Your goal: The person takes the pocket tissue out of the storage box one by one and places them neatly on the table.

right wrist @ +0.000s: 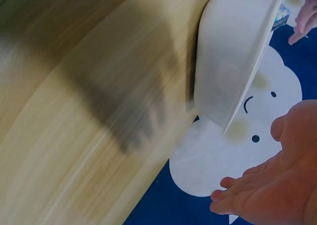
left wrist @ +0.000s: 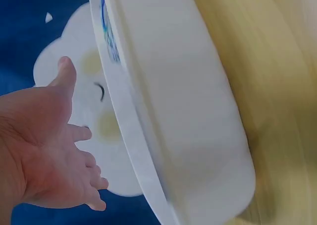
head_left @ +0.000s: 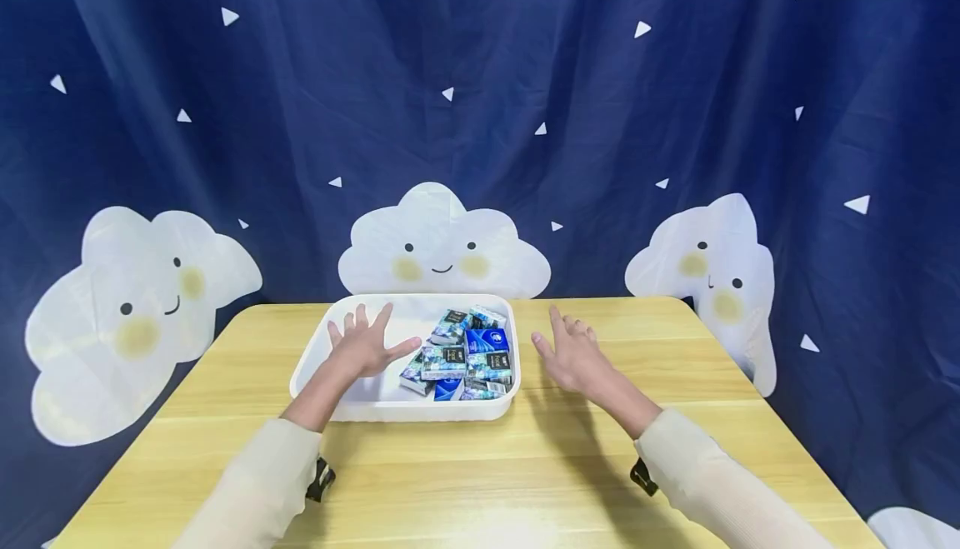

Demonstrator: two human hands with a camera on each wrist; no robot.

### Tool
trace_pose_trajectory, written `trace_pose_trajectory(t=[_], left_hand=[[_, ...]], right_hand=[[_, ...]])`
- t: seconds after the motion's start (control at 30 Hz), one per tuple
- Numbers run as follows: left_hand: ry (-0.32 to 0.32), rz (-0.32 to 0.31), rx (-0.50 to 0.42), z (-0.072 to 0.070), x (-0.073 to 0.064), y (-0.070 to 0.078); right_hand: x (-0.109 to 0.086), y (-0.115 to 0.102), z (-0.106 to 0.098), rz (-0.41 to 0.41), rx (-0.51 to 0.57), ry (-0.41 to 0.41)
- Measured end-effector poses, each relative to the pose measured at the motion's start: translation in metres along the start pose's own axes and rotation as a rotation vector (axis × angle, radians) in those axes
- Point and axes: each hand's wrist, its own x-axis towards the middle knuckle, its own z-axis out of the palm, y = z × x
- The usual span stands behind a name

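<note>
A white plastic tub (head_left: 390, 412) stands toward the back of the table. Heaped in its right half are several small packets with blue-green prints and dark labels (head_left: 444, 361), among them a plain blue packet (head_left: 487, 340). My left hand (head_left: 363, 347) hovers over the tub's left half, fingers spread and holding nothing. In the left wrist view that hand (left wrist: 54, 145) appears beside the tub's rim (left wrist: 126, 121). My right hand (head_left: 576, 357) is held above the table just right of the tub, fingers extended, nothing in it. The right wrist view shows this hand (right wrist: 272, 180) apart from the tub's side (right wrist: 230, 51).
The light wooden table (head_left: 480, 474) runs up to a dark blue curtain (head_left: 480, 149) printed with white clouds and triangles. Dark wrist straps (head_left: 321, 481) show under both pale sleeves (head_left: 255, 482). The right arm casts a shadow on the tabletop.
</note>
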Motion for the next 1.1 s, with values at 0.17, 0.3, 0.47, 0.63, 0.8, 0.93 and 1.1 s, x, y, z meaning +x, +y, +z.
trace_pose_trajectory(t=[0.17, 0.3, 0.47, 0.63, 0.8, 0.93, 1.1], left_hand=[[-0.018, -0.053, -0.047, -0.011, 0.005, -0.019], [-0.035, -0.102, -0.024, -0.021, 0.008, -0.034], [-0.07, -0.161, -0.009, -0.028, 0.011, -0.053], [-0.085, -0.173, -0.1, -0.03, 0.014, -0.072], [-0.082, -0.178, -0.174, -0.034, 0.012, -0.084], [-0.089, -0.18, -0.185, -0.035, 0.012, -0.091], [-0.094, -0.183, -0.185, -0.033, 0.013, -0.095]], right_hand=[[-0.001, -0.005, 0.003, 0.017, 0.05, -0.053], [-0.001, -0.012, 0.006, 0.011, 0.09, -0.079], [-0.003, -0.018, 0.013, -0.007, 0.095, -0.086], [-0.004, -0.021, 0.018, -0.042, 0.096, -0.067], [-0.003, -0.022, 0.024, -0.078, 0.087, -0.065], [-0.004, -0.021, 0.027, -0.085, 0.093, -0.089], [-0.005, -0.02, 0.028, -0.088, 0.103, -0.108]])
